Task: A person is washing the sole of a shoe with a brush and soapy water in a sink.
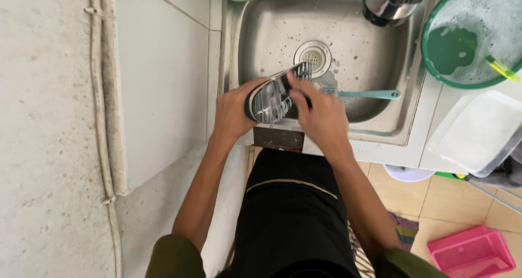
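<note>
Steel sink (380,55) | one shoe (274,96) | two hands: left hand (234,112), right hand (323,115)

The right hand (321,115) hides the brush (370,94) head; the green basin (472,36) and perhaps a kettle (392,2) are cut off.

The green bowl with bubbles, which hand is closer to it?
Right. The right hand is over the sink's front edge, on the side toward the green bowl. The left hand holds the shoe from the far side, further away.
</note>
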